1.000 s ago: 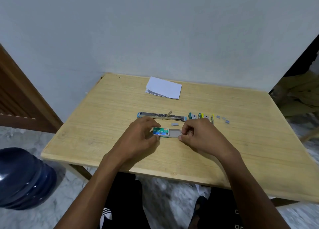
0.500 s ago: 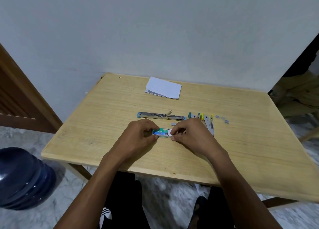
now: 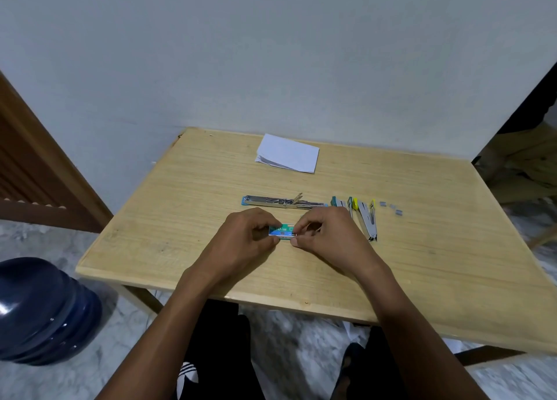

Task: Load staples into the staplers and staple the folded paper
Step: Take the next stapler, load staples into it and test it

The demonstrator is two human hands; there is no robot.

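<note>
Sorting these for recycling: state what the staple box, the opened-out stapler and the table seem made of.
Staple box: printed card, probably; slightly glossy green-blue face with lettering.
Opened-out stapler: bright metal, going by its shiny silver rails, with blue ends, likely plastic.
Table: pale wood or wood-look laminate; matt, straight grain lines.

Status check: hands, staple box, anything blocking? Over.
Left hand and right hand both pinching staple box. Blue stapler lies open behind. Nothing blocking.

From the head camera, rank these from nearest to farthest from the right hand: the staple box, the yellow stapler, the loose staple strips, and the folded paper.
Measured from the right hand:
1. Staple box: pinched at its fingertips, shared with the left hand.
2. Yellow stapler: lying just to its right.
3. Loose staple strips: farther right, past the stapler.
4. Folded paper: at the table's far edge, near the wall.
</note>
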